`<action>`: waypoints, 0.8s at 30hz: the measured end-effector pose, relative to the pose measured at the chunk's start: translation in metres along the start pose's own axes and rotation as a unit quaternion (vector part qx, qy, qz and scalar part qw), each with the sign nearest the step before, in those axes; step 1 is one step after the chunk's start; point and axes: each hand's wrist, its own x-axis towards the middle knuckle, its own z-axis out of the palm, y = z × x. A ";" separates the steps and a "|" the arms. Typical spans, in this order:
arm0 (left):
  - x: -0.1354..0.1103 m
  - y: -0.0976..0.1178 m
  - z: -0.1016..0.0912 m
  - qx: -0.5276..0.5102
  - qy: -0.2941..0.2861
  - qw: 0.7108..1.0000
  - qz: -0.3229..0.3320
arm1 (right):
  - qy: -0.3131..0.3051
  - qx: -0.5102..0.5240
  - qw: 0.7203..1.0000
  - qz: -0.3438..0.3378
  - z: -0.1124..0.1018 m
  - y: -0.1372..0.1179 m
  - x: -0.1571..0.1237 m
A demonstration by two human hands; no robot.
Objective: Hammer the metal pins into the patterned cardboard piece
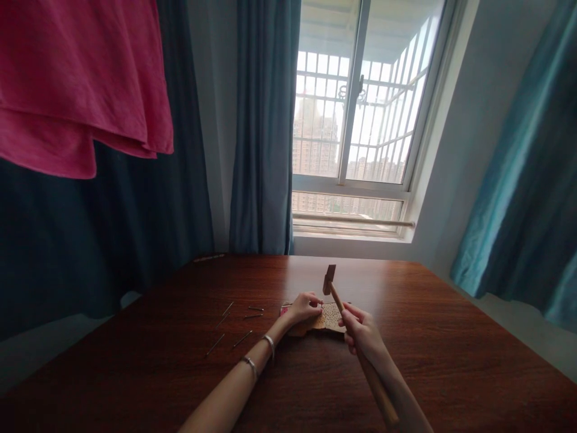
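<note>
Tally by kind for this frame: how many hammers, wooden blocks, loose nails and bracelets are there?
Hammer: 1, gripped in the right hand
Wooden block: 1, under the left hand
Loose nails: 6, on the table to the left of the block
Bracelets: 2, on the left wrist
Total: 10

Daylight is streaming through the window (356, 120), leaving the room dim; the bench (180, 361) is glinting, and the edges are bending.
</note>
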 end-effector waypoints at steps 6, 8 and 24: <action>-0.001 -0.001 -0.006 -0.055 -0.005 0.998 -0.026 | -0.001 0.027 1.000 0.005 -0.007 -0.003 -0.001; 0.000 -0.001 -0.006 -0.059 0.014 0.998 -0.035 | 0.004 0.031 0.999 0.008 -0.010 -0.003 -0.002; 0.000 -0.008 0.000 -0.045 0.121 0.989 -0.075 | 0.165 -0.364 0.915 -0.055 -0.107 0.036 0.024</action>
